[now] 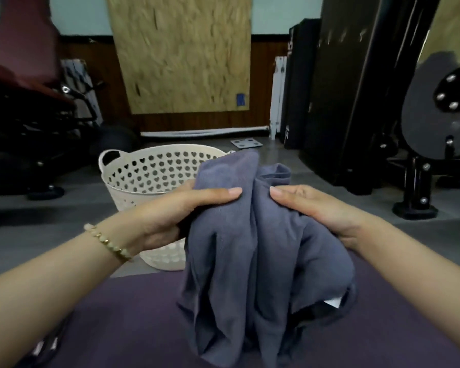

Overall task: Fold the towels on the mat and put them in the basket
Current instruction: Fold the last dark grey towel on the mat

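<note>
On a purple mat in a home gym, a person holds a grey-blue towel up in both hands, seen from the head camera. The left hand, a beaded bracelet at its wrist, and the right hand each grip a bunch of cloth near the top, fingers wrapped round it and thumbs pressed on the near side, tips almost meeting. The towel hangs crumpled in deep vertical folds, its lower end heaped on the mat.

Folding looks barely begun: no edge or corner is laid out. Gathered this tightly, the cloth could fold lopsided unless it is shaken open and spread flat first. A dark item with a white label lies partly under the towel's right side; what it is cannot be told, and it may get caught up when the cloth is lifted.

A cream basket with heart-shaped holes stands on the grey floor just beyond the mat's far edge, its right side hidden by the towel and its bottom out of sight. It is light-looking and near the left arm, so a wide swing might tip it. Behind stand a plywood board against the wall, a red-padded bench at left, a black weight machine at right and a flat scale on the floor.
</note>
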The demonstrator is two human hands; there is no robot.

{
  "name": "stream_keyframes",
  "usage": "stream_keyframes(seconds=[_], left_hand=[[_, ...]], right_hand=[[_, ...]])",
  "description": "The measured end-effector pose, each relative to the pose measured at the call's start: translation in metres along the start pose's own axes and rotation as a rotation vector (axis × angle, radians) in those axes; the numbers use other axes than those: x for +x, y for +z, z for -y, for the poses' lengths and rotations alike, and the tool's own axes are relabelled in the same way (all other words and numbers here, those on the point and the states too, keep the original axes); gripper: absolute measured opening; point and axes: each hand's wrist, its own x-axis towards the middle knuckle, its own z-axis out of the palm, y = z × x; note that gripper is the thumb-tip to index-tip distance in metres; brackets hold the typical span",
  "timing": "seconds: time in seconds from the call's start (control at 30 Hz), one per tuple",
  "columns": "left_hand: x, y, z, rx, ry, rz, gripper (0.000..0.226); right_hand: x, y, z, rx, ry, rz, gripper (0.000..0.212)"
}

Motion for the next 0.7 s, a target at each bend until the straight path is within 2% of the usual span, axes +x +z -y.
stream_keyframes(seconds=[0.03,0.17,0.27,0.33,0.43,0.5,0.57,0.63,0.7], left_hand=[[-0.013,-0.009,-0.006,-0.022,0.002,0.01,0.033],[-0.045,-0.041,-0.009,-0.233,0.01,0.096,0.06],[-0.051,-0.067,0.015,-0.372,-0.022,0.074,0.06],[-0.05,-0.086,0.047,-0.401,-0.106,0.053,0.062],[-0.041,-0.107,0.108,-0.285,-0.266,-0.01,0.074],[-0.036,-0.123,0.16,-0.133,-0.349,-0.05,0.078],[-0.03,-0.14,0.208,0.022,-0.375,-0.121,0.076],[-0.019,-0.158,0.246,0.125,-0.341,-0.264,0.052],[-0.003,-0.177,0.271,0.141,-0.284,-0.448,0.036]], right_hand=[[0.001,0.008,0.01,0.0,-0.001,0.032,0.033],[0.013,0.041,0.036,0.021,0.007,0.109,0.026],[0.03,0.055,0.026,0.013,0.083,0.13,0.024],[0.05,0.056,-0.006,-0.028,0.206,0.181,0.037],[0.076,0.046,-0.072,-0.233,0.439,0.215,0.076],[0.088,0.039,-0.122,-0.366,0.543,0.186,0.082],[0.095,0.028,-0.166,-0.442,0.601,0.134,0.077],[0.104,0.017,-0.197,-0.514,0.608,0.05,0.056],[0.123,0.005,-0.222,-0.535,0.486,-0.14,0.031]])
